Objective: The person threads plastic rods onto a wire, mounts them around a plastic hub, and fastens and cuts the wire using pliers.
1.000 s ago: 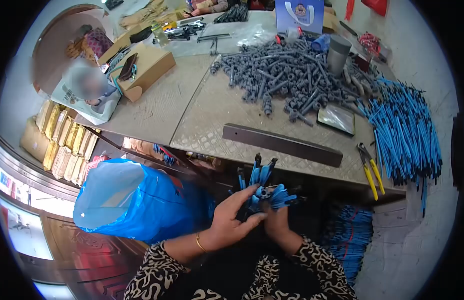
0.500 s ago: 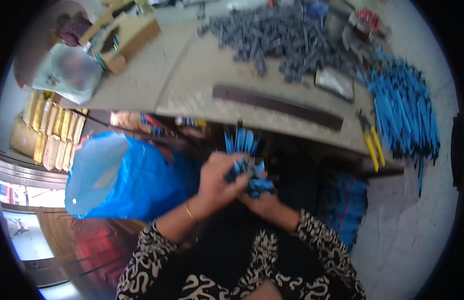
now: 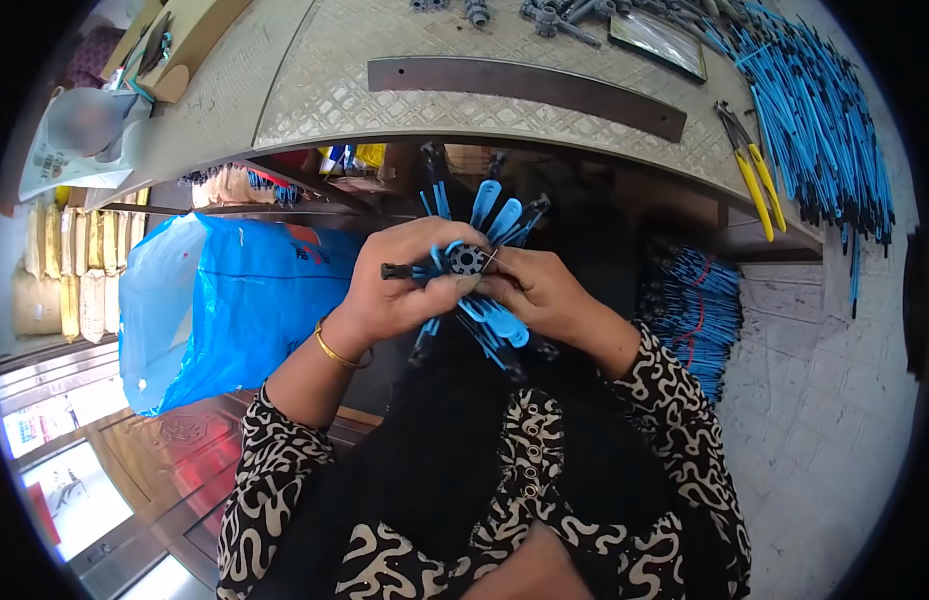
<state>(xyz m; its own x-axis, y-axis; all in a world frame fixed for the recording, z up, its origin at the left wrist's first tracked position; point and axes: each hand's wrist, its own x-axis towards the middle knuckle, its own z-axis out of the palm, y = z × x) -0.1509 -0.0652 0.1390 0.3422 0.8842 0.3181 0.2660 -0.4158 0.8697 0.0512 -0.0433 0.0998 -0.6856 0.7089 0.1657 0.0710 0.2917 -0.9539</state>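
In front of my chest, my left hand [image 3: 409, 275] is closed around a dark round hub [image 3: 466, 260] with small holes in its face. Blue plastic arms [image 3: 502, 318] with black ends fan out from it on all sides. My right hand [image 3: 540, 290] touches the hub's right side, its thumb and forefinger pinched together on what looks like a thin shiny wire [image 3: 492, 256]. My right hand's other fingers are partly hidden behind the blue arms.
A bench [image 3: 314, 105] edge lies just beyond my hands, with a dark flat bar [image 3: 524, 100], yellow-handled pliers [image 3: 751, 175] and a pile of blue rods [image 3: 809, 120]. A blue plastic bag [image 3: 269, 290] stands left; tied blue bundles [image 3: 689, 310] lie below right.
My view has tilted down, so the bench sits higher in the picture. The hub has turned its holed face toward me, with the blue arms spread around it. My right hand has risen beside it.
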